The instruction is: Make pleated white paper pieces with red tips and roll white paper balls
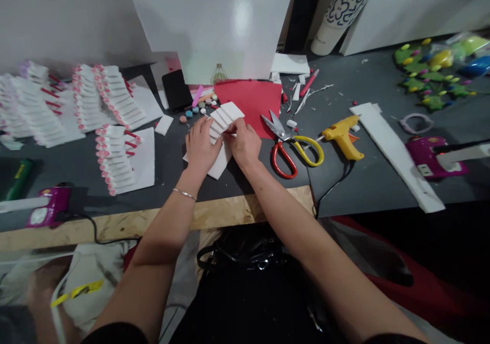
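Observation:
A small white foam-board piece with overlapping strips [227, 114] is between my hands in the middle of the dark table. My left hand [203, 144] grips its left side, fingers curled over the strips and thumb near the middle. On the right, my right hand [244, 142] pinches the edge of the same piece, its fingertips partly hidden. Part of a flat white board [220, 163] shows beneath my hands. Behind them lies a red sheet [252, 101]. Scissors with red and yellow handles [283, 140] rest just right of my right hand.
A yellow glue gun [343, 137] and a long white foam strip [398, 152] lie at the right. Several finished white pieces with pink-red edges [115, 160] cover the left. A black phone [176, 90] and small coloured discs [196, 110] sit behind my left hand. Purple power sockets [429, 155] stand far right.

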Motion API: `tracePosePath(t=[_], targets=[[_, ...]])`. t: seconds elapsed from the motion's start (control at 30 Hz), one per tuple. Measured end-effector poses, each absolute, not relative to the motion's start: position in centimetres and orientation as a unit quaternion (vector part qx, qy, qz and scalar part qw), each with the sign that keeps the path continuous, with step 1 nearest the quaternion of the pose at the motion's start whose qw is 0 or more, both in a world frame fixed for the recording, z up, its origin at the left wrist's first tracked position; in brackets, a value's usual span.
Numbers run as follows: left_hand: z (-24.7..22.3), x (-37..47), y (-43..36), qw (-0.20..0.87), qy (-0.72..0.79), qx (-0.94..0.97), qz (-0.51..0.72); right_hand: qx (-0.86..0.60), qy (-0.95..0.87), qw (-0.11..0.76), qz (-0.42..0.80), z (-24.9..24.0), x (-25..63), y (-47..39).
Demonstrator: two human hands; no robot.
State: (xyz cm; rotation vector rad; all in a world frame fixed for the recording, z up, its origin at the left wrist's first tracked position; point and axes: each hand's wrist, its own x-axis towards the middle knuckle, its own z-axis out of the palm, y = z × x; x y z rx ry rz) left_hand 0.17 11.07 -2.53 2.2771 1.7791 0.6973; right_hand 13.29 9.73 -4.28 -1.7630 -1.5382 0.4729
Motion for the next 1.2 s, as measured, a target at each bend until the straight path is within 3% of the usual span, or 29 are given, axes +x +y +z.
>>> tracePosePath(t=[0.23, 0.6, 1.2], targets=[[-2.2, 0.2, 10.8, 0.076, 0.601, 0.762, 0.230, -0.672, -0.602, 0.379, 0.205, -3.9, 14.0, 9.1], [-2.1, 0.0, 10.7, 0.078, 0.593, 0.765, 0.241, -0.680, -0.652, 0.311, 0.122, -4.0, 14.7, 9.0], [-3.0, -0.4, 11.2, 0.091, 0.562, 0.781, 0.258, -0.678, -0.674, 0.271, 0.115, -3.7, 13.7, 9.8]])
